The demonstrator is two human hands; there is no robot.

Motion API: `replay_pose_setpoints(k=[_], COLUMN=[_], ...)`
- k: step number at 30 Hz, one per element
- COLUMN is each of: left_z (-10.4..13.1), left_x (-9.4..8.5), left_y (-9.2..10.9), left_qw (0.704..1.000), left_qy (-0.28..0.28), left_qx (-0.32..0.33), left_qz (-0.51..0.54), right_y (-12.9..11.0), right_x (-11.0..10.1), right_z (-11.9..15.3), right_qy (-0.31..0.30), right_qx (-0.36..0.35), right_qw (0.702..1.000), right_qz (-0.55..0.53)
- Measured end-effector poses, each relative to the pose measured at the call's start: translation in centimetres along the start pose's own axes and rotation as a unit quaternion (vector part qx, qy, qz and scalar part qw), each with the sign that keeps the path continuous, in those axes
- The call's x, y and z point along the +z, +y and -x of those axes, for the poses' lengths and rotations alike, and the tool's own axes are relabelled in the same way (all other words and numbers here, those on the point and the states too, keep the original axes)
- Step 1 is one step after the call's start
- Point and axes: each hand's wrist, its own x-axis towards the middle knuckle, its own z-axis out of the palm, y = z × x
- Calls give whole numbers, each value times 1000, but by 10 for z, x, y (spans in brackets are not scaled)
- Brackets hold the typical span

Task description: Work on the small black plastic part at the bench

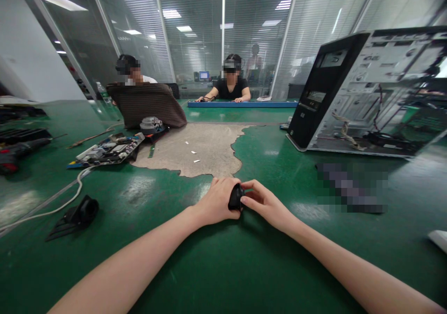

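Between my hands, just above the green tabletop, is a small black object (235,197) with a rounded body; its exact kind does not show. My left hand (218,200) is wrapped around its left side, so most of that side is hidden. From the right, the thumb and fingers of my right hand (261,201) pinch the object's right end. Just beyond my hands the green surface has worn away to a bare greyish patch (209,149), on which several small white scraps lie.
An opened computer case (331,90) stands at the right, with a blurred dark flat item (349,188) before it. To the left are a circuit board (108,149), a white cable (75,193) and a black plastic part (78,215). Two people sit across the table.
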Motion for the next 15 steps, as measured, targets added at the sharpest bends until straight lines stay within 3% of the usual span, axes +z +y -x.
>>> replay_pose_setpoints(k=[5, 15], left_z=[1, 0], left_x=[1, 1], left_y=[-2, 0], left_qw=[1000, 1000], left_qy=[0, 3], left_qx=[0, 0], left_qz=[2, 3], right_y=[0, 1], right_x=[-1, 2], right_z=[3, -1], right_qy=[-28, 22], right_qx=[-11, -9], right_qw=[999, 1000], right_qz=[-29, -7])
